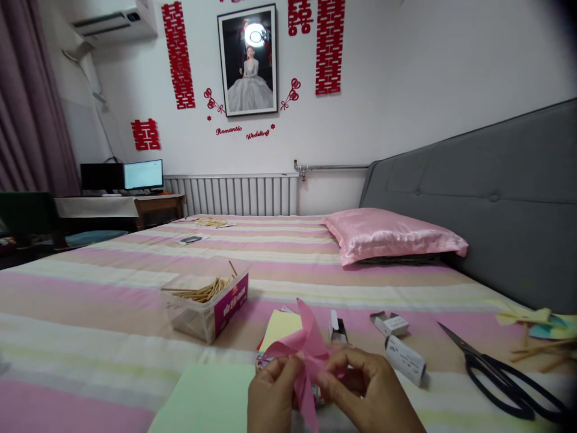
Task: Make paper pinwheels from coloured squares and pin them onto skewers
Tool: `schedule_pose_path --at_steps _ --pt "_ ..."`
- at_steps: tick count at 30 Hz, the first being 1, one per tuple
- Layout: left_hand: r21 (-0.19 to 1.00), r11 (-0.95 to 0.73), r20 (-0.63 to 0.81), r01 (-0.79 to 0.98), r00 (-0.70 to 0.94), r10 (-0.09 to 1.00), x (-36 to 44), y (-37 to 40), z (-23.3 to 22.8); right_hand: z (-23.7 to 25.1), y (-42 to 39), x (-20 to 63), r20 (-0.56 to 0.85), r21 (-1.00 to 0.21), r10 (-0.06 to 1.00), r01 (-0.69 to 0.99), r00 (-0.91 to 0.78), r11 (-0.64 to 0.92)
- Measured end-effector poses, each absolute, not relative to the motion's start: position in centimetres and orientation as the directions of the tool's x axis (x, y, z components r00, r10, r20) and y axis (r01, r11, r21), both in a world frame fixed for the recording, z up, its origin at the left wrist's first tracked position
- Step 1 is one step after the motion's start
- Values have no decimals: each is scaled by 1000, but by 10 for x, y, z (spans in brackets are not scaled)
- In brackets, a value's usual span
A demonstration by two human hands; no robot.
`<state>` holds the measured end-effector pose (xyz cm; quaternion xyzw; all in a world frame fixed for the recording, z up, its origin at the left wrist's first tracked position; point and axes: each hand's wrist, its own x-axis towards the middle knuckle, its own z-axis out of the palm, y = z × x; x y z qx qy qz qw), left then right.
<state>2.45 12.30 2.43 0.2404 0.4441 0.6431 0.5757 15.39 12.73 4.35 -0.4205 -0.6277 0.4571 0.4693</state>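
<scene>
A pink paper pinwheel [308, 332] is held upright between my two hands, its pointed blades spreading up, left and down. My left hand [276, 392] pinches it near the centre from the left. From the right, my right hand [360, 385] grips the paper with thumb and curled fingers; whether a pin is between them is hidden. Behind the pinwheel lies a stack of coloured paper with a yellow sheet [283, 329] on top, partly covered by my hands. A pale green sheet [207, 397] rests on the bed to the left of my left hand.
A clear plastic box [193, 322] of thin wooden sticks stands at centre left. Small white boxes [406, 359] lie to the right, beside black-handled scissors [500, 379]. Finished-looking yellow paper pinwheels [525, 316] on sticks sit at the right edge. A pink pillow [392, 234] lies by the headboard.
</scene>
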Motion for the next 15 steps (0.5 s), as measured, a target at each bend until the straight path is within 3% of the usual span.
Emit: schedule_pose_path --at_steps 7,15 --pt "878 62 -213 -475 -269 939 32 121 32 41 126 150 216 -976 974 -7 -68 216" --pt "935 25 -146 -353 -321 936 37 114 47 39 130 152 213 -977 975 -19 -60 212"
